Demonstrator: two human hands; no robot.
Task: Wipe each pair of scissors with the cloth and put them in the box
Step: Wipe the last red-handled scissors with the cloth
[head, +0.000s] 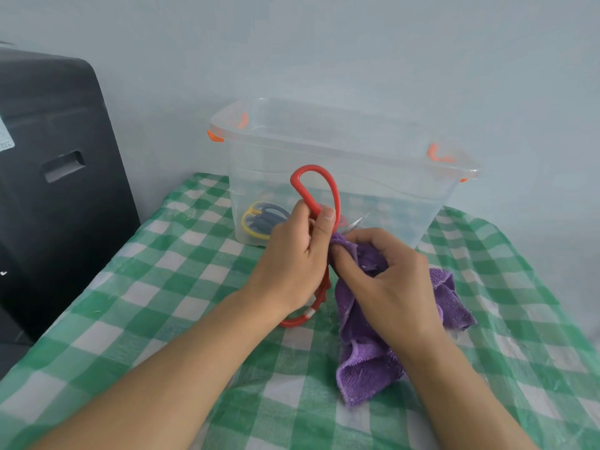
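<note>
The purple cloth [373, 362] is bunched up in the curled fingers of the right hand [386, 280] and pressed on the blade, while the red scissors [316, 203] are held tight by a handle loop in the left hand [298, 254]. A finger could be cut if the cloth is slid off the sharp tip. Behind, the clear box [341, 177] is kept open with other scissors [263, 219] inside, and it could be bumped.

- scissors in hand [316, 186]: red handles, with a small white band on the lower loop
- cloth [367, 358]: purple
- tablecloth [181, 274]: green and white check
- box [341, 164]: clear, with orange clips
- scissors in the box [263, 219]: yellow and dark blue handles
- case [48, 177] at left: black
- wall [324, 43]: pale blue-grey
</note>
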